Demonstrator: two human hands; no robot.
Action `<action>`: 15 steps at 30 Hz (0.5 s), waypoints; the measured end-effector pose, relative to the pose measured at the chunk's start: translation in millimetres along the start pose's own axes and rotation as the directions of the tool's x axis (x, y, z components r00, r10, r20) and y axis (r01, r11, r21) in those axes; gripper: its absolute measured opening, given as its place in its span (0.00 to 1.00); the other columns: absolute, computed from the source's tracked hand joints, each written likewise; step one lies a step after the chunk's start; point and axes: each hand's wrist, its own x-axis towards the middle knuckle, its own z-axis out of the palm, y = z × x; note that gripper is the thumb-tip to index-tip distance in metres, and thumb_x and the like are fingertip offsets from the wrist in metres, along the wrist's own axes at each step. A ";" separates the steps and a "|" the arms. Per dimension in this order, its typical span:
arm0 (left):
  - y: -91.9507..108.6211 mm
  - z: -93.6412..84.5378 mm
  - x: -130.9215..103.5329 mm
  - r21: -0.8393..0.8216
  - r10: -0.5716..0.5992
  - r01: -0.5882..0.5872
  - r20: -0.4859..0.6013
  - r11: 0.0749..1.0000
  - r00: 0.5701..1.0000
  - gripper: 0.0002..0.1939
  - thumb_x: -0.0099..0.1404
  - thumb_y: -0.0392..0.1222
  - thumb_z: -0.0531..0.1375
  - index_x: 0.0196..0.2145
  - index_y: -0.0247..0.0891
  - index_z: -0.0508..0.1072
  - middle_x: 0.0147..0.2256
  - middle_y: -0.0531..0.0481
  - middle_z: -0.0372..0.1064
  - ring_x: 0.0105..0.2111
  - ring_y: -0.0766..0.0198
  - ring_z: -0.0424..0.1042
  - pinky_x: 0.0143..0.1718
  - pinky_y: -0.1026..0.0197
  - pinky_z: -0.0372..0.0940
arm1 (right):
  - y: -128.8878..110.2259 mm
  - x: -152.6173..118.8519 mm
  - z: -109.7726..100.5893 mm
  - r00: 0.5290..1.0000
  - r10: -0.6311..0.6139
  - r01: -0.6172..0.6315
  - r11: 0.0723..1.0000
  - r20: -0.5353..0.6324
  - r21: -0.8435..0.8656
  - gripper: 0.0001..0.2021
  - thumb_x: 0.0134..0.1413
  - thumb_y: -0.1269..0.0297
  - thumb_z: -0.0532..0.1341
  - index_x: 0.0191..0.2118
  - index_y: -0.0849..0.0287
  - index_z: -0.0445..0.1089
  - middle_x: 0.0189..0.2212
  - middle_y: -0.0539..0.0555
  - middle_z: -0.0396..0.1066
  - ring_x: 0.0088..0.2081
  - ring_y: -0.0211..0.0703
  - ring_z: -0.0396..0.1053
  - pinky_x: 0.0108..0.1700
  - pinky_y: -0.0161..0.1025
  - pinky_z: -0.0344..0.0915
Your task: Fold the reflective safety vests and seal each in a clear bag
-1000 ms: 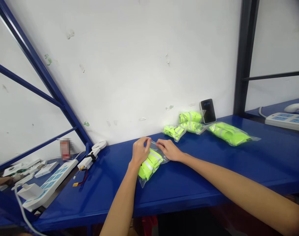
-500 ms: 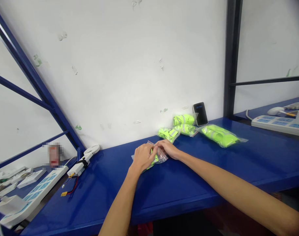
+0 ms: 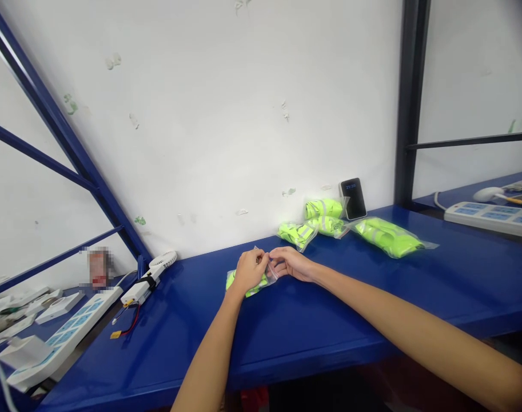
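Observation:
A clear plastic bag (image 3: 255, 289) with folded neon yellow-green reflective fabric inside lies on the blue table (image 3: 312, 332). My left hand (image 3: 249, 271) covers much of it, its fingers closed on the bag's upper edge. From the other side, my right hand (image 3: 295, 264) pinches the same edge near my left fingertips, its lower fingers curled beneath the clear plastic. Just behind my hands, several similar packs rest together: a front pack (image 3: 295, 233), a rolled pack (image 3: 324, 208) and others. A larger flat pack (image 3: 388, 237) lies further right.
Against the wall leans a dark-screened device (image 3: 353, 198). On the left are a white handheld fan (image 3: 163, 260) with wires and a white power strip (image 3: 67, 337). Another power strip (image 3: 487, 216) is at the right, beyond a dark post (image 3: 409, 109). The table's front edge runs below my forearms.
The plastic that spread to the right is now drawn in, and my fingertips are closer together along the bag's edge. More of the fabric shows left of my left hand. The view shifted slightly.

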 end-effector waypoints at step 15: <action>2.8 0.4 -7.3 0.224 0.042 -0.022 -0.082 0.974 0.996 0.14 0.67 0.43 0.51 0.28 0.39 0.72 0.27 0.50 0.70 0.29 0.63 0.67 0.31 0.62 0.55 | 11.0 7.6 -4.3 0.999 0.039 -0.039 0.987 -0.006 -0.157 0.07 0.56 0.67 0.57 0.29 0.62 0.68 0.23 0.52 0.72 0.21 0.36 0.70 0.27 0.35 0.72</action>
